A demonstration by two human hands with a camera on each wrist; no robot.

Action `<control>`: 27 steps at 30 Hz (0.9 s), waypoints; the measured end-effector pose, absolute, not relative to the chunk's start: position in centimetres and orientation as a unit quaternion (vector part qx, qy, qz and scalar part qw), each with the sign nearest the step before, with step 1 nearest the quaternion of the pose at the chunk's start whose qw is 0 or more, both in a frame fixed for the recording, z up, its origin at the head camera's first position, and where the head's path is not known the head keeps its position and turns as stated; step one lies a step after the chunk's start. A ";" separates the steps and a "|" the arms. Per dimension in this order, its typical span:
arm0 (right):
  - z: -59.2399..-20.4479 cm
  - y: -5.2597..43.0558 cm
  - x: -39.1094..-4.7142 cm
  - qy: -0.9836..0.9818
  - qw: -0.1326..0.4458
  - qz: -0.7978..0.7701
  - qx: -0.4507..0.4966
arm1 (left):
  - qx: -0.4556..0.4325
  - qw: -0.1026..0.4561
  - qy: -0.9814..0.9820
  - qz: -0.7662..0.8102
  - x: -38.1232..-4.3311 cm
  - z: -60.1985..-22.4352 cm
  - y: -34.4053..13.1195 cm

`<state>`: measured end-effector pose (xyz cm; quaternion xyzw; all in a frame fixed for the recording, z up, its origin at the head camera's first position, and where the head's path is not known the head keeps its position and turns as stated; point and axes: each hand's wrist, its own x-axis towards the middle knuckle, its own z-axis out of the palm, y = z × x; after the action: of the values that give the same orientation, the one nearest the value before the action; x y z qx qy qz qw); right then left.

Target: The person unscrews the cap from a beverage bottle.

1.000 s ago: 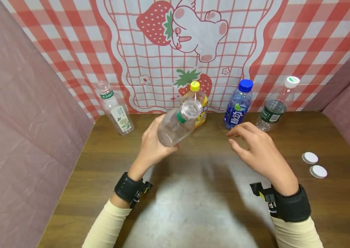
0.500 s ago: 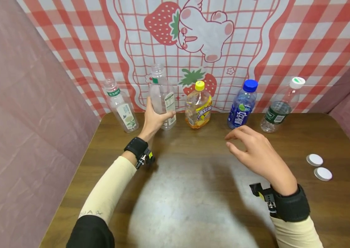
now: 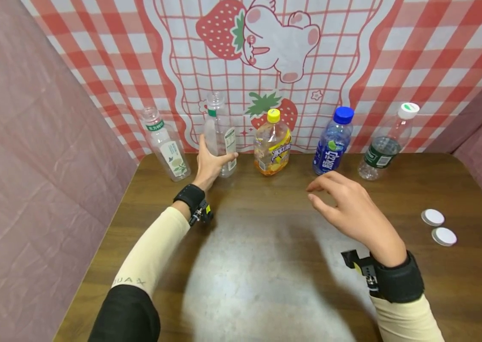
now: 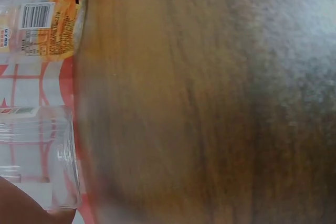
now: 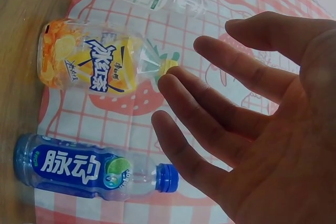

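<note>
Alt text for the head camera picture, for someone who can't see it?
A person's left grip holds an uncapped clear bottle, second from left of five on a brown table. The right grip hovers empty; two white caps lie at right.

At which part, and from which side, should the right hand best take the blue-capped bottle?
Probably around the labelled body of the blue-capped bottle, with the right hand coming from the person's side: the bottle stands upright, and the patterned cloth hangs behind it.
</note>
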<state>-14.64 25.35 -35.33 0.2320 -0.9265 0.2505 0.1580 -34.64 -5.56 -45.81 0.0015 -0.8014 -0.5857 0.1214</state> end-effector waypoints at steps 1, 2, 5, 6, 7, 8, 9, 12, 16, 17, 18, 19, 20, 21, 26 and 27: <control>-35.3 25.3 -14.7 -0.926 0.157 0.252 0.232 | 0.004 0.122 -0.803 -0.584 -34.7 -45.9 -5.6; -35.2 25.3 -14.7 -0.927 0.155 0.252 0.232 | 0.006 0.122 -0.805 -0.580 -34.7 -46.0 -5.6; -35.3 25.3 -14.7 -0.928 0.152 0.251 0.230 | 0.009 0.124 -0.808 -0.576 -34.7 -46.3 -5.6; -35.3 25.3 -14.7 -0.928 0.151 0.252 0.229 | 0.009 0.125 -0.808 -0.575 -34.7 -46.4 -5.6; -35.3 25.3 -14.7 -0.928 0.152 0.253 0.229 | 0.010 0.125 -0.809 -0.575 -34.7 -46.5 -5.6; -35.3 25.3 -14.7 -0.927 0.153 0.253 0.230 | 0.010 0.125 -0.810 -0.573 -34.7 -46.6 -5.6; -35.3 25.3 -14.6 -0.927 0.155 0.252 0.230 | 0.010 0.126 -0.809 -0.573 -34.7 -46.6 -5.6; -35.2 25.3 -14.6 -0.926 0.159 0.253 0.233 | 0.011 0.126 -0.813 -0.569 -34.8 -46.8 -5.7; -35.1 25.3 -14.6 -0.925 0.161 0.251 0.235 | 0.008 0.123 -0.818 -0.561 -34.7 -46.8 -5.9; -35.1 25.3 -14.6 -0.925 0.161 0.250 0.235 | 0.009 0.122 -0.819 -0.561 -34.6 -46.8 -5.9; -35.1 25.3 -14.6 -0.926 0.160 0.249 0.236 | 0.011 0.120 -0.820 -0.560 -34.6 -46.8 -5.9; -35.1 25.3 -14.6 -0.926 0.159 0.248 0.236 | 0.015 0.118 -0.821 -0.559 -34.5 -46.9 -6.0; -35.1 25.2 -14.6 -0.926 0.157 0.247 0.236 | 0.019 0.116 -0.821 -0.558 -34.4 -46.9 -6.0; -35.1 25.2 -14.6 -0.927 0.156 0.246 0.236 | 0.024 0.113 -0.821 -0.559 -34.4 -47.0 -6.0; -35.1 25.1 -14.6 -0.927 0.152 0.248 0.235 | 0.032 0.101 -0.817 -0.566 -34.1 -47.1 -6.1; -35.1 25.1 -14.6 -0.927 0.151 0.250 0.235 | 0.032 0.100 -0.816 -0.569 -34.1 -47.2 -6.1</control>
<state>-14.56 25.07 -35.07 0.2354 -0.9269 0.2499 0.1515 -34.07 -6.11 -47.18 0.0320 -0.8156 -0.5691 0.0998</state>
